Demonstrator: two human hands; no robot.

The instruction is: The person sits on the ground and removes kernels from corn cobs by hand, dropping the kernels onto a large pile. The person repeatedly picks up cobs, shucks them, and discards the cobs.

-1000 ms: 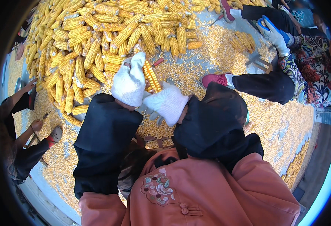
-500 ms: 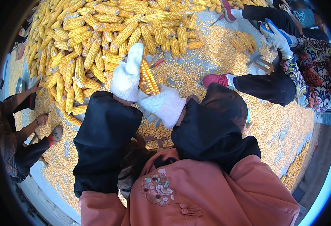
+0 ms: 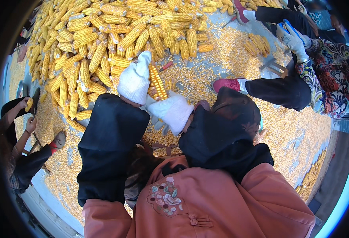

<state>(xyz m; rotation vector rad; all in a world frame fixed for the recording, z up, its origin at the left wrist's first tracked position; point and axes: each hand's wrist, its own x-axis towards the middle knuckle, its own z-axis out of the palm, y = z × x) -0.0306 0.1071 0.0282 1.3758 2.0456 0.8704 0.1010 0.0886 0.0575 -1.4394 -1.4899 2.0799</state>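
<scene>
Between my two white-gloved hands stands a yellow corn cob (image 3: 156, 82), tilted, with some kernel rows gone and a brownish strip showing. My left hand (image 3: 135, 81) is closed along its left side, near the upper end. Around the cob's lower end my right hand (image 3: 169, 112) is closed; its fingertips are partly hidden under the cob. Just beyond the cob, a screwdriver-like tool with a red handle (image 3: 166, 66) lies on loose kernels (image 3: 198, 81).
A big heap of corn cobs (image 3: 115, 29) rises ahead and to the left. At right a person in a patterned top (image 3: 333, 75) works with gloved hands beside a small wooden stand (image 3: 275, 67). Another person's hand (image 3: 31, 125) is at left. Several cobs (image 3: 257, 44) lie farther right.
My left hand has dropped slightly, its upper fingers bending toward the cob. The person at left has lifted their hands, now with a piece of corn. The right-hand person's gloves have shifted a little.
</scene>
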